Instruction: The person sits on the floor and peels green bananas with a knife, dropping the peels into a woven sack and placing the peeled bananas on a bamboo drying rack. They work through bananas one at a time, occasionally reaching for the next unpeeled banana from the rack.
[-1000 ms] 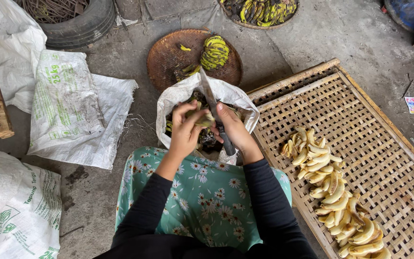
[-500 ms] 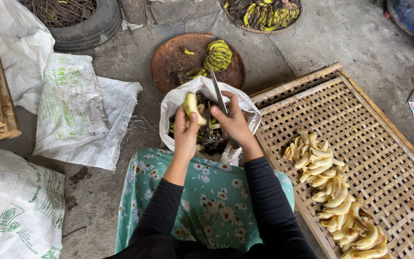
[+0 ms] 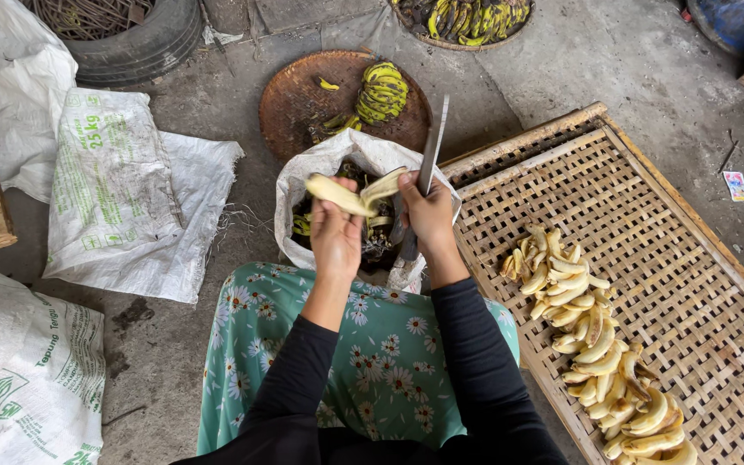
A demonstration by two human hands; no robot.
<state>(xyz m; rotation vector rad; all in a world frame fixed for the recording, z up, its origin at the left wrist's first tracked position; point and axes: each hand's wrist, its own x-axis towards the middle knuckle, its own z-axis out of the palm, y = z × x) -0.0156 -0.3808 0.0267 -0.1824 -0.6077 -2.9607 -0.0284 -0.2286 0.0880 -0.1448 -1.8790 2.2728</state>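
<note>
i've got the peeled banana [image 3: 337,195] pinched in my left hand [image 3: 335,234] over the white sack [image 3: 303,185]; right hand [image 3: 428,215], fingers closed round the knife [image 3: 430,142], strips peel [image 3: 382,185]. best pull downward, blade pointed away.

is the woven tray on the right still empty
No, a row of peeled bananas lies along the near edge of the woven bamboo tray.
</note>
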